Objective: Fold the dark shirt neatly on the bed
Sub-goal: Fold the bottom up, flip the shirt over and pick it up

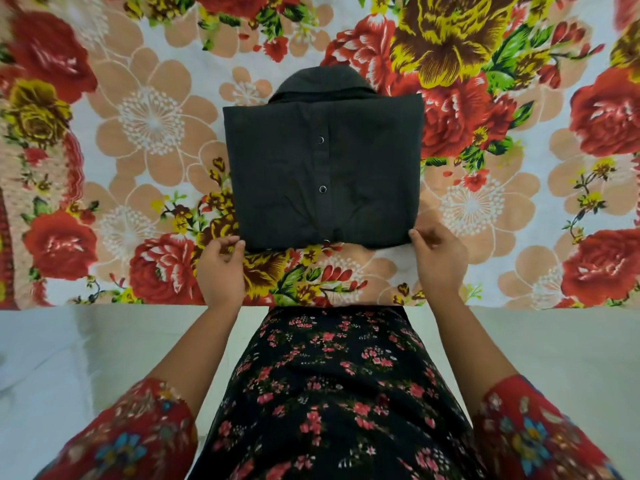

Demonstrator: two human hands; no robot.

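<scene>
Past our floral dress (332, 393), our left hand (221, 268) and right hand (438, 261), fingers (227, 241) curled, pinch the near corners of the folded dark shirt (322, 168).

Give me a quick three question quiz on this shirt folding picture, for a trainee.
1. True or false: the shirt lies spread out flat with both sleeves showing.
2. Where are the left hand and right hand? A) at the collar B) at the shirt's near corners C) raised high above it
3. Fill in: the collar points ___ from the person.
Key: 1 false, it is folded into a rectangle; 2 B; 3 away.
</scene>
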